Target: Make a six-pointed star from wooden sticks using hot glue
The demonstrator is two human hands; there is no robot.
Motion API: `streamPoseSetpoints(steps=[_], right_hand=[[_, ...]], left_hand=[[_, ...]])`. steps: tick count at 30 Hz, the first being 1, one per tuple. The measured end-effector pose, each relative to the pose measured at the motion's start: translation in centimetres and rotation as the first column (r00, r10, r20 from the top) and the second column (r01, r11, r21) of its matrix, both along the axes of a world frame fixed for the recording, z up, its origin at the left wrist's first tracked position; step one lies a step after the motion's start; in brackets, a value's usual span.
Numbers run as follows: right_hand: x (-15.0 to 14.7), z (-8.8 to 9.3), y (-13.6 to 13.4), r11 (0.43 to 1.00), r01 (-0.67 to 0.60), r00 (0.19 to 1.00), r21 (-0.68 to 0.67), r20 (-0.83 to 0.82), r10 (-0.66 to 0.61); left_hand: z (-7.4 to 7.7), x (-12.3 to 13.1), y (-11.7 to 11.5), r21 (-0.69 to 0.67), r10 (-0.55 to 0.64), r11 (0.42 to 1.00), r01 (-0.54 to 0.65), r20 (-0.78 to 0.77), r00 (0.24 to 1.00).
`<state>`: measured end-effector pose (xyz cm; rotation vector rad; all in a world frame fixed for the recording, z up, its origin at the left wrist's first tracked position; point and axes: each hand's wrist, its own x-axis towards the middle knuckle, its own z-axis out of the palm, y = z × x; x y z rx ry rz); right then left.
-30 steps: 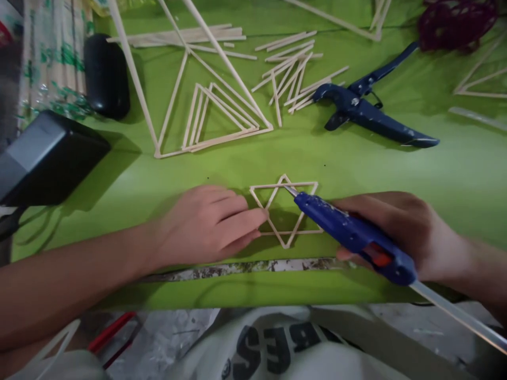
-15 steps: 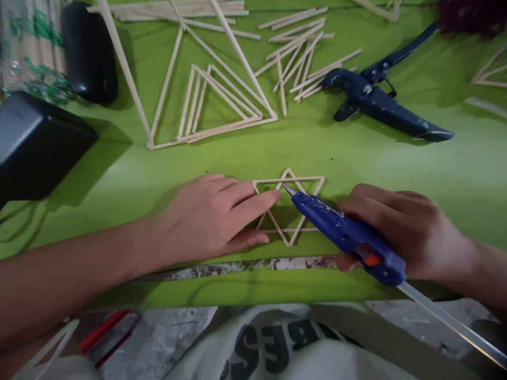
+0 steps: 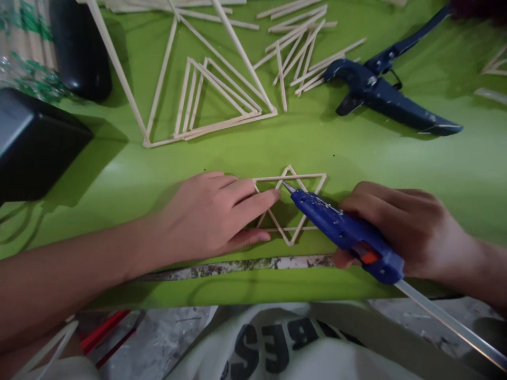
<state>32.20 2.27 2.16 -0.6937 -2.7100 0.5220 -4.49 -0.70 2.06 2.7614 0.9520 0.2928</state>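
Note:
A six-pointed star [image 3: 291, 229] made of thin wooden sticks lies flat on the green table. My left hand [image 3: 225, 214] rests over its left side, palm down with the fingers stretched out, covering part of the sticks. My right hand [image 3: 400, 227] is wrapped around a blue hot glue gun [image 3: 328, 219] with an orange trigger. The gun's metal nozzle points at the crossing of sticks near the star's upper left. A clear glue stick [image 3: 447, 319] sticks out of the gun's back end.
Stick triangles [image 3: 214, 131] lie beyond the hands, with loose cut sticks [image 3: 282, 79] nearby. Dark blue cutters [image 3: 380, 95] lie at the upper right. On the left are a black box [image 3: 35, 145], a black case [image 3: 81, 50] and bagged sticks [image 3: 29, 42]. A stained strip [image 3: 237, 267] runs along the table's front.
The view has shifted slightly, so the far objects sit a little higher in it. Both hands, the star and the glue gun keep nearly the same positions.

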Motion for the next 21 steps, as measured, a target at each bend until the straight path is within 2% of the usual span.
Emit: streamPoseSetpoints(steps=[6, 15, 21], right_hand=[[-0.03, -0.01, 0.12, 1.0, -0.001, 1.0, 0.002, -0.022, 0.002], [-0.25, 0.17, 0.14, 1.0, -0.012, 1.0, 0.005, -0.016, 0.012], [-0.14, 0.33, 0.01, 0.999, 0.023, 1.0, -0.047, 0.02, -0.022]], left_hand=[[0.14, 0.05, 0.02, 0.008, -0.003, 1.0, 0.003, -0.037, 0.999], [0.05, 0.02, 0.03, 0.021, -0.007, 1.0, 0.008, -0.006, 1.0], [0.01, -0.01, 0.02, 0.019, -0.005, 1.0, 0.005, -0.001, 1.0]])
